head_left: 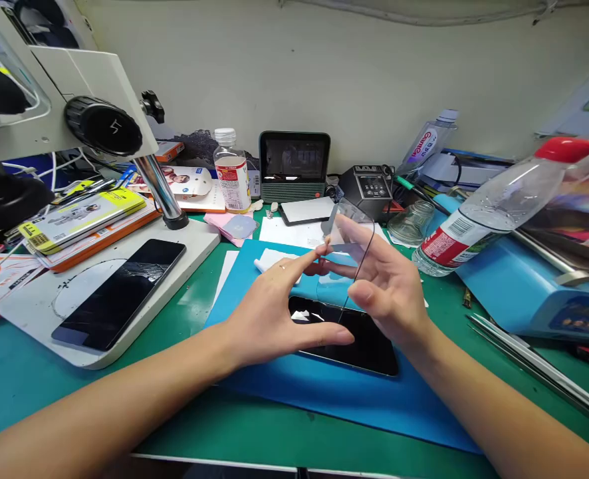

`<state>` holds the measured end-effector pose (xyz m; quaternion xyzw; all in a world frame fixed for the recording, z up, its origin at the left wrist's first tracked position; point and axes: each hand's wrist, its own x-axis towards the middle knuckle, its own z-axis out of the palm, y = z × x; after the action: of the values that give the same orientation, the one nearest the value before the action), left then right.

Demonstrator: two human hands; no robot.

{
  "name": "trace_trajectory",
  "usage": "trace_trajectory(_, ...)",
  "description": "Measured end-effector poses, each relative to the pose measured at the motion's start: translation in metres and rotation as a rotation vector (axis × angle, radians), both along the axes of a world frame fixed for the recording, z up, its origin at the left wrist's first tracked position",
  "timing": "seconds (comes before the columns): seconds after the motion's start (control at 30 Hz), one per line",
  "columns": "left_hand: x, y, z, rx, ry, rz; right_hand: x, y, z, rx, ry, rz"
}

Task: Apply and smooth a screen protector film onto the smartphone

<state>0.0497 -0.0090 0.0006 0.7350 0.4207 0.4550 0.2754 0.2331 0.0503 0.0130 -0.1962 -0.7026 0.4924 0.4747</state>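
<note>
A clear screen protector (350, 234) with a dark edge is held tilted between my two hands, above a black phone (369, 346). My left hand (269, 303) grips its left side, fingertips at the upper part and thumb at the lower end. My right hand (394, 276) is wrapped round the other side, with fingers behind the see-through sheet and the thumb at its edge. The phone lies face up on a blue mat (294, 389), partly hidden by my left hand. A white cloth or tissue (274, 259) rests behind my left hand.
On the left, a microscope stand (175, 266) carries another dark phone (119, 293). Tweezers (534, 359) lie at the right, near a red-capped bottle (474, 229) and a blue machine (518, 286). A small display (294, 156) and a glass jar (410, 223) stand behind.
</note>
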Motion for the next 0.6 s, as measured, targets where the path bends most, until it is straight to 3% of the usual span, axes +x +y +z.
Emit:
trace_trajectory(0.23, -0.007, 0.002, -0.005, 0.03, 0.025, -0.041, 0.008, -0.001, -0.006, 0.289, -0.2, -0.067)
trace_trajectory(0.43, -0.02, 0.005, -0.01, -0.114, -0.226, -0.194, 0.014, -0.003, 0.001, 0.637, -0.495, -0.081)
trace_trajectory(0.6, -0.022, 0.007, -0.016, -0.161, -0.271, -0.229, 0.014, -0.003, 0.002, 0.688, -0.594, -0.059)
